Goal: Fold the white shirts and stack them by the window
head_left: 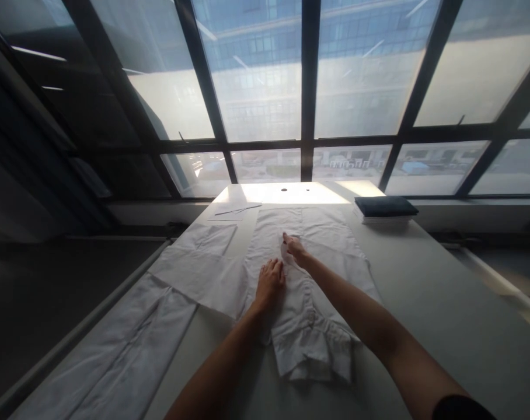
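Nearest the camera, a short black fabric sleeve [461, 408] rings the right arm. Beyond it, both hands rest on a wrinkled white cloth shirt [297, 297], which lies directly under them on a long pale smooth table [426, 303], its gathered end on the near side of the hands. To handle the cloth well here, the left palm should bear down steadily as an anchor while the right fingers work lightly, easing creases outward without dragging the layers. The left hand [270, 284] lies flattened, its fingers close together, touching the shirt and apparently gripping nothing. The right hand [293, 248], just ahead and to its right, is partly curled with the index finger reaching forward against the fabric; whether it pinches a fold, I cannot tell.
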Demonstrator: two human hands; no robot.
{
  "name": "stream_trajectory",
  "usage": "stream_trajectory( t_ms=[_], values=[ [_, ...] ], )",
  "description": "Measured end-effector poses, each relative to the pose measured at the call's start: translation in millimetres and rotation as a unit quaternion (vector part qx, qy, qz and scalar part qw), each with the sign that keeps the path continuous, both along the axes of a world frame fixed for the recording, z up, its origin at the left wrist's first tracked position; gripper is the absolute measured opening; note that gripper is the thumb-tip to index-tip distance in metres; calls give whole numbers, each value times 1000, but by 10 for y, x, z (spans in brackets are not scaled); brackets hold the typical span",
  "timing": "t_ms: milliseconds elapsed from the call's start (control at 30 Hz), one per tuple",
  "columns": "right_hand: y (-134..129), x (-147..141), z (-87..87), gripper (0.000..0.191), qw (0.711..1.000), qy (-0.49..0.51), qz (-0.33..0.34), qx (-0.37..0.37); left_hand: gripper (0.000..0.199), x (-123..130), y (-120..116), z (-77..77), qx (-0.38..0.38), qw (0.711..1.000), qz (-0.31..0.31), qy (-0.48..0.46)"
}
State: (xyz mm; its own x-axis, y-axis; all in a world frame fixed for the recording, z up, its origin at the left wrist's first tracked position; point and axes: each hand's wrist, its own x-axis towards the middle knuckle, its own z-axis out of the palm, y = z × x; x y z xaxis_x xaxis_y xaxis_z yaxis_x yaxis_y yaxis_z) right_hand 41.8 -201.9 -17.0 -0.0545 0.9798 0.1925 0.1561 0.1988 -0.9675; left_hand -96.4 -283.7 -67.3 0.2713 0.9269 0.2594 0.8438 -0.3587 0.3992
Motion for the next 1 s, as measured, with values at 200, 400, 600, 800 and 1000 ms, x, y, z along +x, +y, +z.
stream_trajectory(
  t_ms=[200, 400, 600, 800, 1000],
  values=[
    [-298, 1332, 195, 40, 972, 216, -87, -4, 42, -1, 51, -3, 4, 1000, 11, 17],
    [-1041, 2837, 315, 23, 905, 366, -216, 22, 41, -13, 132, -44, 35, 998, 0, 48],
    [-1546, 3814, 351, 19, 865, 387, -320, 25, 42, -28, 178, -59, 50, 995, -2, 86],
    [-1648, 4544, 352, 21, 858, 354, -371, 8, 42, -34, 189, -42, 47, 994, 9, 102],
    [-1592, 4896, 277, 22, 839, 365, -405, -5, 42, -81, 216, -66, 58, 993, 6, 107]
  ],
)
